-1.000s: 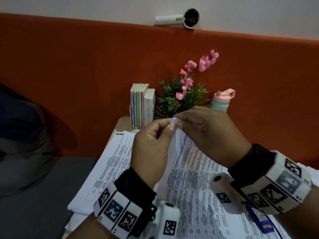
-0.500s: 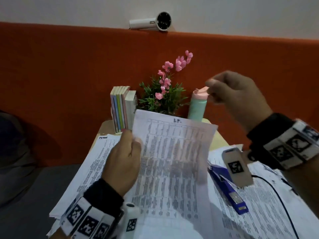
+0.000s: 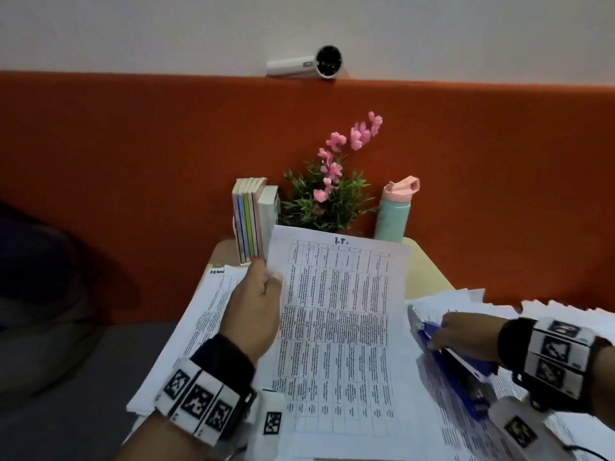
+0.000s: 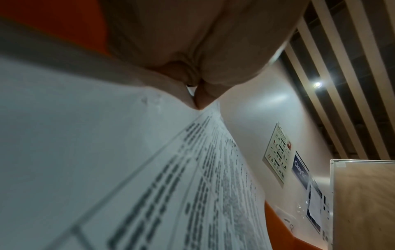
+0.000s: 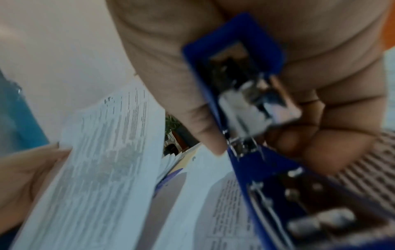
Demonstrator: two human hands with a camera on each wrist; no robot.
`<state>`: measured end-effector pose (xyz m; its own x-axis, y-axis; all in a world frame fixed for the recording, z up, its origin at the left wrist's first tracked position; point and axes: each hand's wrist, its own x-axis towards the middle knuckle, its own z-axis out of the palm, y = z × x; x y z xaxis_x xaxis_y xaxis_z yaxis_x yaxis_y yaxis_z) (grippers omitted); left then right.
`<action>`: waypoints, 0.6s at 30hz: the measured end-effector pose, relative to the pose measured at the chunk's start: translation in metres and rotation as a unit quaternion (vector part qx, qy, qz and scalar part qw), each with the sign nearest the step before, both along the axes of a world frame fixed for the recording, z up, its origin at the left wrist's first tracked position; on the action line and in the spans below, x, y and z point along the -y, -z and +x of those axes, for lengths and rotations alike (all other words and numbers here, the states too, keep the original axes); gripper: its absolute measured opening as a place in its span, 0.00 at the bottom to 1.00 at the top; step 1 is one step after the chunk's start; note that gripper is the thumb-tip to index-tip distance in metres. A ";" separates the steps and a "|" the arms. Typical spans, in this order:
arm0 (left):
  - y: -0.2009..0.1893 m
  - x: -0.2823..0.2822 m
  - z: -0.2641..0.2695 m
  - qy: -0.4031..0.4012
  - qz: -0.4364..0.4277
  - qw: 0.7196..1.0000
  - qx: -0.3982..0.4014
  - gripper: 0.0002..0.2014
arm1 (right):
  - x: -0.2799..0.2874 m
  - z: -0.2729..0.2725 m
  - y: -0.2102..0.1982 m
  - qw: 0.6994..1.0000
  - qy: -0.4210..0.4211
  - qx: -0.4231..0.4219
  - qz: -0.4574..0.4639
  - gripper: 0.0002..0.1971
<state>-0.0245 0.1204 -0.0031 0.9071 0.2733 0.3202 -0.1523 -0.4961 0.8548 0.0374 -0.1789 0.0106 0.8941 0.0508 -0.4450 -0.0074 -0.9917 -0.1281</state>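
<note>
My left hand (image 3: 263, 294) pinches the upper left edge of a printed sheaf of papers (image 3: 336, 327) and holds it tilted up above the desk. The left wrist view shows thumb and finger squeezing that paper edge (image 4: 192, 101). To the right, my right hand (image 3: 462, 334) grips a blue stapler (image 3: 452, 364) that lies on more printed sheets. In the right wrist view the thumb and curled fingers wrap the stapler (image 5: 245, 118), and its metal staple channel shows.
Stacks of printed pages (image 3: 186, 341) cover the small beige desk (image 3: 422, 267). At the back stand several thin books (image 3: 251, 221), a pink-flowered plant (image 3: 329, 194) and a teal bottle with a pink lid (image 3: 394, 211). An orange padded wall (image 3: 133, 161) rises behind.
My right hand let go of the papers' top corner, swung up to the right, then came down onto the blue stapler. My left hand keeps holding the sheaf.
</note>
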 end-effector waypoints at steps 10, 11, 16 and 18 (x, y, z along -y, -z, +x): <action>-0.005 0.005 -0.008 0.010 0.029 1.000 0.004 0.12 | -0.002 -0.005 -0.081 0.697 0.217 0.191 0.656 0.06; -0.007 0.008 -0.009 0.010 0.034 0.999 0.005 0.12 | -0.014 -0.004 -0.099 0.664 0.193 0.206 0.692 0.05; -0.015 0.029 -0.017 0.022 0.070 0.997 0.011 0.10 | -0.089 -0.004 -0.140 0.649 0.032 0.180 0.739 0.11; -0.014 0.035 -0.019 0.025 0.086 0.996 -0.003 0.11 | -0.117 -0.006 -0.137 0.663 0.010 0.191 0.724 0.12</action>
